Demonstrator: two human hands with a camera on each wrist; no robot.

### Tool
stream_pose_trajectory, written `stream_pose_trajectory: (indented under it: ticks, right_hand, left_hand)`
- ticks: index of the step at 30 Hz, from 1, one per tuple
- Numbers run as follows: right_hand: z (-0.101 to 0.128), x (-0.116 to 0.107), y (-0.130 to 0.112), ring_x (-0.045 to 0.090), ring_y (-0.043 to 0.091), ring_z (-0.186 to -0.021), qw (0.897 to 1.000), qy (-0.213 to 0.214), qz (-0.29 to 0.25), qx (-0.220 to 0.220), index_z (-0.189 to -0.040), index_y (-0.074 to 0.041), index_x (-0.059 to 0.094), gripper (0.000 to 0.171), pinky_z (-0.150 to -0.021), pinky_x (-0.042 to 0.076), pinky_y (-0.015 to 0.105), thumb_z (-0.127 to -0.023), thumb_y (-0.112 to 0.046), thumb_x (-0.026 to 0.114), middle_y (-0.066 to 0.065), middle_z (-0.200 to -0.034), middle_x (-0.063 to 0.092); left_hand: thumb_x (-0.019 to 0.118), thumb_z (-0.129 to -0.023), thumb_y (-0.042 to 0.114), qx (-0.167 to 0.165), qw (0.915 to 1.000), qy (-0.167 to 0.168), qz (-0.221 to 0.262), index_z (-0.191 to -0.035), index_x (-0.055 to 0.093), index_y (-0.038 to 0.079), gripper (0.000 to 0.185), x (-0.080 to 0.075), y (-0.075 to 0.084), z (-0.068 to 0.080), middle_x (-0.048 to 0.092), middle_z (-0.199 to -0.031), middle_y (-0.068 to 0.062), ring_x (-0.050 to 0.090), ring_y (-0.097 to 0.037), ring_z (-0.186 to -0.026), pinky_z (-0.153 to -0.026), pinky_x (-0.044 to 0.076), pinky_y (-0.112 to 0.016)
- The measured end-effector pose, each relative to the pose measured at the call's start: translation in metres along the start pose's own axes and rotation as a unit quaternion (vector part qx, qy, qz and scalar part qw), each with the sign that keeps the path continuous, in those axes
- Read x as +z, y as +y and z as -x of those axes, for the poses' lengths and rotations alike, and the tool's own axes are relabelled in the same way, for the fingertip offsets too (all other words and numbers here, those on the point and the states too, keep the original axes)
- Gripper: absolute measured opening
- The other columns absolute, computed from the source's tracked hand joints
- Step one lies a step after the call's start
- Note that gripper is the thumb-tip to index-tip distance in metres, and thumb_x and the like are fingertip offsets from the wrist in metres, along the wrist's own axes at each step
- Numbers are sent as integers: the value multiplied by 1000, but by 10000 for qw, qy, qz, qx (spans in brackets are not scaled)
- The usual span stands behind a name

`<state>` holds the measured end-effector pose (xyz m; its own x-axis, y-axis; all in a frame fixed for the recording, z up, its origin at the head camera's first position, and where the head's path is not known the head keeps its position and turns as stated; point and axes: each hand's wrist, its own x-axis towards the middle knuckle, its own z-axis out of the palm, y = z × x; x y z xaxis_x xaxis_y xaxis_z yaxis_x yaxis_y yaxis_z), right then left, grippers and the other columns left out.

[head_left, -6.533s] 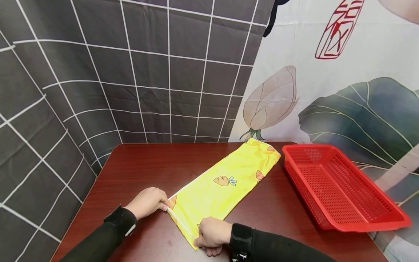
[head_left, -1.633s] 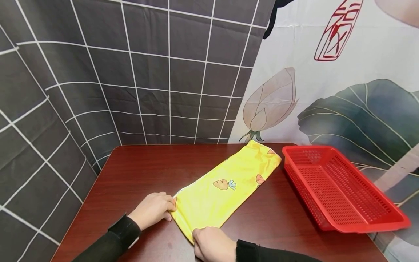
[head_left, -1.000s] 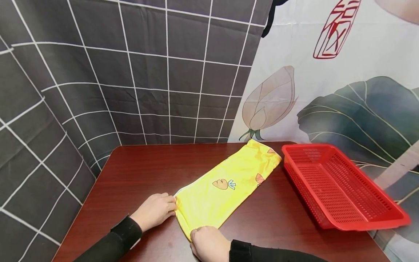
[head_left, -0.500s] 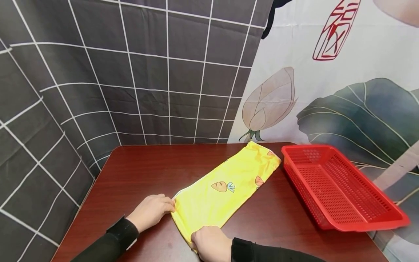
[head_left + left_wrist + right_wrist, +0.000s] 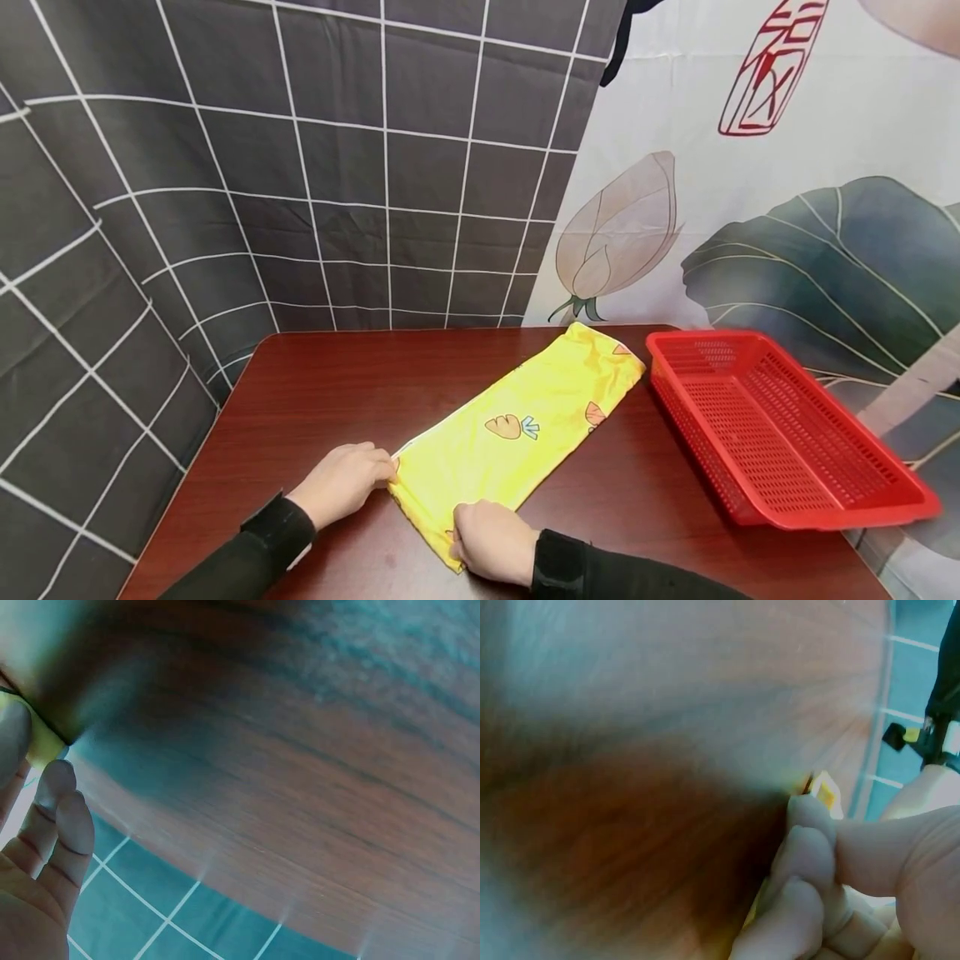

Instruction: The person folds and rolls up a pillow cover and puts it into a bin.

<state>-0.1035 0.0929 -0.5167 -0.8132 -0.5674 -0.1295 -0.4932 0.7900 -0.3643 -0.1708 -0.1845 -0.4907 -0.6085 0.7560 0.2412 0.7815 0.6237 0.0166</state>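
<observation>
A long folded yellow cloth (image 5: 480, 467) with a carrot print lies slantwise across the dark red table (image 5: 330, 375). My left hand (image 5: 343, 485) pinches its near left corner. In the left wrist view, that cloth corner (image 5: 46, 742) sits between thumb and fingertips (image 5: 58, 780). The right hand (image 5: 491, 542) grips the near right corner, its fingers curled. Seen from the right wrist, the curled fingers (image 5: 802, 855) hold a bit of the cloth (image 5: 823, 789) with the thumb over it. Between both hands the near edge runs fairly straight.
At the right stands a red perforated plastic basket (image 5: 776, 433), close to the cloth's far end and overhanging the table's right edge. A dark grey gridded curtain (image 5: 337, 167) and a white flower-printed hanging (image 5: 675, 100) rise behind the table.
Over the last second the right hand has moved slightly away from me and right, and the left hand slightly left. The cloth's near edge, bunched and curved before, is now straighter.
</observation>
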Motion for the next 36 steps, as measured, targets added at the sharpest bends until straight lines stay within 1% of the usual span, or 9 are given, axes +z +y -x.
stream_pose_trajectory:
  ticks: [2,5,12,14,18,22,28,33,36]
  right_hand:
    - [-3,6,9,46,2,-55,10000,50,59,-30,-78,-22,58,25,-54,40,21,-94,-29,75,-14,-66,50]
    - [-2,0,8,44,3,-55,10000,23,50,-44,-76,-22,58,27,-53,40,21,-92,-30,77,-14,-65,49]
    - [8,-29,-18,44,5,-55,9997,-73,72,208,-73,-19,57,28,-54,39,20,-89,-24,79,-12,-64,48]
    - [4,-17,-8,44,4,-55,9998,-17,90,177,-73,-21,56,29,-54,38,20,-91,-27,79,-13,-64,48]
    - [3,-15,-5,43,3,-55,9999,-24,127,70,-74,-21,56,30,-54,40,21,-92,-28,79,-14,-64,47]
    - [9,-29,-18,43,4,-56,9997,-16,241,65,-74,-19,56,29,-55,40,23,-91,-25,79,-12,-64,47]
    - [10,-31,-22,44,5,-58,9988,-37,409,272,-75,-21,56,30,-57,38,21,-92,-28,79,-11,-65,47]
    - [9,-29,-21,44,6,-58,9985,-49,469,272,-75,-20,56,31,-58,38,22,-92,-29,80,-11,-65,47]
    - [9,-29,-20,44,6,-58,9986,-66,440,296,-75,-21,56,31,-58,38,22,-92,-29,80,-11,-65,47]
  left_hand:
    - [87,-87,22,-114,9998,-103,143,-93,78,30,13,-1,-1,-1,72,-88,14,53,-8,-76,-69,49,-21]
    - [89,-85,22,-266,9987,-233,376,-95,80,30,16,-1,-3,-2,74,-92,14,55,-7,-79,-71,51,-22]
    - [89,-84,21,-341,9979,-325,443,-96,83,30,16,-1,-5,-4,74,-90,15,55,-6,-77,-70,50,-22]
    - [89,-85,22,-337,9980,-345,398,-93,82,30,14,-1,-6,-5,72,-87,16,52,-6,-75,-68,47,-21]
    - [88,-86,24,-295,9981,-424,329,-86,79,32,12,-2,-7,-9,68,-79,17,45,-6,-70,-64,41,-21]
    - [86,-89,25,-363,9972,-552,339,-78,75,31,17,-2,-8,-15,60,-70,18,38,-7,-68,-64,35,-22]
    - [78,-94,20,-757,9916,-1004,303,-64,60,28,37,-2,-3,-27,39,-60,14,35,-10,-67,-67,30,-27]
    - [82,-90,34,-1211,9835,-1344,101,-67,62,25,31,-3,6,-37,47,-61,12,43,-14,-69,-72,37,-33]
    - [85,-87,40,-1329,9810,-1405,-129,-72,63,23,32,-3,9,-40,50,-63,10,47,-16,-71,-74,40,-36]
